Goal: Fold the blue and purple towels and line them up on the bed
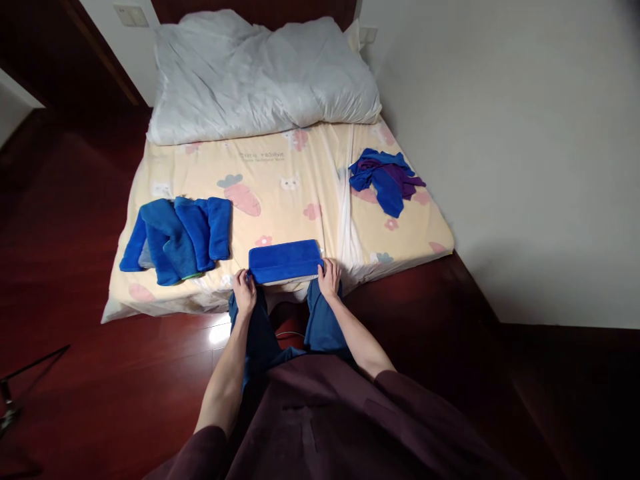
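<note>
A blue cloth (285, 260), folded into a flat rectangle with a fold line along its length, lies at the front edge of the bed. At its near left corner my left hand (245, 291) has its fingers closed on the cloth. My right hand (329, 278) pinches the near right corner. Several folded blue cloths (175, 240) lie partly overlapping on the bed to the left. A crumpled heap of blue and purple cloths (383, 177) rests near the bed's right side.
The bed (280, 193) has a pale yellow patterned sheet. A bunched white quilt (265, 80) lies across its head end. A grey-white wall (525, 167) stands on the right. A dark thin stand (7, 400) shows at the lower left on the red floor.
</note>
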The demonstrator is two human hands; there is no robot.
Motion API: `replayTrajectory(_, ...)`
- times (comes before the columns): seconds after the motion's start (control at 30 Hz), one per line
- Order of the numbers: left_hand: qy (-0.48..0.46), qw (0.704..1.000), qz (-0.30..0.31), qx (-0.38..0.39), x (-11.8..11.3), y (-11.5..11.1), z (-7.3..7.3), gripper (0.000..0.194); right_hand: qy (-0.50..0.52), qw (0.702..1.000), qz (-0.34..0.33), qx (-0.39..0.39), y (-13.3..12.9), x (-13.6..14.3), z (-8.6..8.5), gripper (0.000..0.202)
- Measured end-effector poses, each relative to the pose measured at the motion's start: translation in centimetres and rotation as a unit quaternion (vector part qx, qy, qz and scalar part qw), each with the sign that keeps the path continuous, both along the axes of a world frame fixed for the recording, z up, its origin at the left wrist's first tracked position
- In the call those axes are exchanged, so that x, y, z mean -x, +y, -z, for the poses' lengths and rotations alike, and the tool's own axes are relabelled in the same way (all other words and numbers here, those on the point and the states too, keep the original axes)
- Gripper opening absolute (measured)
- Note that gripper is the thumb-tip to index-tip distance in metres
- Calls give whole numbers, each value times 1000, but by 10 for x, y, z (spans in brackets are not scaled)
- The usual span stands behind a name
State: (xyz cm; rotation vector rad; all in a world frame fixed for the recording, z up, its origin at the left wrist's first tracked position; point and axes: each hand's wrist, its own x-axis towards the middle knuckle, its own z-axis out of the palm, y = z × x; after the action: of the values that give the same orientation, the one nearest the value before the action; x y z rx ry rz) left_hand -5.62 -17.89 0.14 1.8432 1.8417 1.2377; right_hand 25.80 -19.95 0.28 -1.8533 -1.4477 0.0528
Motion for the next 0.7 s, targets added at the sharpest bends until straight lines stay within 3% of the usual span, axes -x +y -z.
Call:
replayTrajectory(0.13,47,999,1,-7,-2,-7,-5,29,-43,998,-40,4,-4,1,-2,35)
replayTrajectory(0.33,72,993,81,36,-3,-10,-15,41,-49,995,-83,11,-6,-1,-1,40)
replayTrajectory(0.7,107,987,86,85,-7,-7,-22,59,-20,992,-116,43,-2,-2,-3,53)
